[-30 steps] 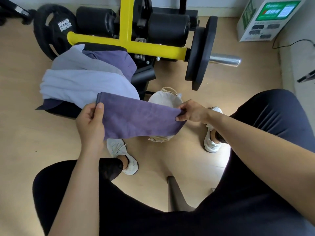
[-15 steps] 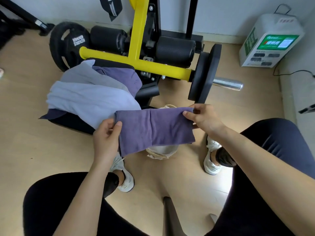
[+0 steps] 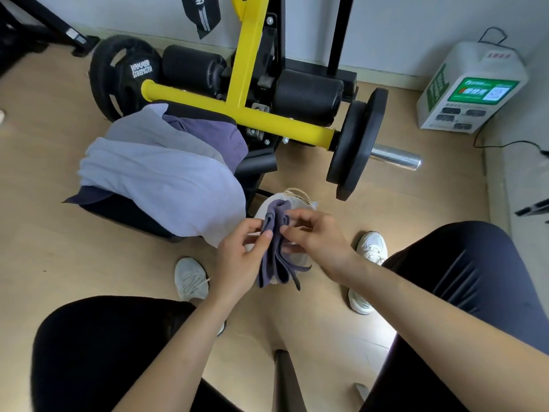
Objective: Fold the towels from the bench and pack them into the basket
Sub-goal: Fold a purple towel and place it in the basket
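Directly above the basket (image 3: pixel 300 197), my left hand (image 3: pixel 239 264) and right hand (image 3: pixel 316 237) pinch the upper edges of a folded purple towel (image 3: pixel 274 257) that hangs limp in layers. It looks soft and light, so it is best gripped across its stacked edges to stop it unfolding.

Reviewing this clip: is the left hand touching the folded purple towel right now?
Touching. The head view shows the left hand pinching the purple towel near its top edge, thumb lying on the fabric with no gap.
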